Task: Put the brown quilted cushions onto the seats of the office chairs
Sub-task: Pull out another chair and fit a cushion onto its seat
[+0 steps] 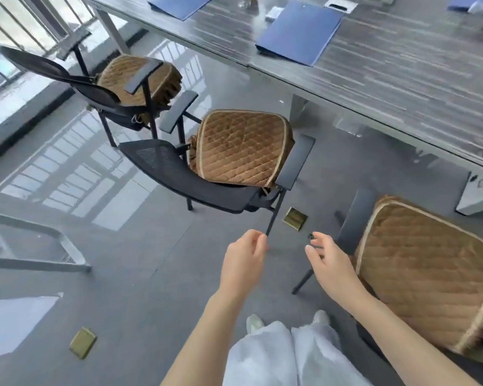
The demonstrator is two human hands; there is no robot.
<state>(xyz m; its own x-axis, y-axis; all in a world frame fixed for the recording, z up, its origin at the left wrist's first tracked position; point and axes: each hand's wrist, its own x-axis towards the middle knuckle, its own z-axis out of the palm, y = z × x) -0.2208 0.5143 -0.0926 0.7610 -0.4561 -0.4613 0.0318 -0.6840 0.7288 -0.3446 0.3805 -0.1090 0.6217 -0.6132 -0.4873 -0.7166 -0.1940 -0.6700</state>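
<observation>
A: Where are the cushions sitting?

B: Each of the three chairs carries one. The far left chair point(103, 90) has the far cushion point(140, 79) on its seat, partly crossed by an armrest. The middle chair point(195, 176) holds the middle cushion point(240, 147) between its two armrests. The near right chair point(354, 232) carries the near cushion point(427, 271), which fills the seat and runs past the right edge of view.

A: And the hands?

B: Both are empty and held over the floor between the middle and right chairs. The left hand point(244, 253) has its fingers loosely curled, the fingertips close to the thumb, right by the foot of the middle chair's leg; whether it touches the leg I cannot tell. The right hand point(328, 259) is relaxed with the fingers spread a little, just beside the near chair's left armrest.

A: What else is around?

B: A long grey table point(388, 79) runs along the far side with blue folders point(300, 32) lying on it. Two brass floor plates point(295, 218) sit in the dark glossy floor point(129, 260), one near the middle chair, one near left.

A: How do the cushions look?

B: Brown, diamond quilted, with a pale piped border and a gathered skirt at the edges
</observation>
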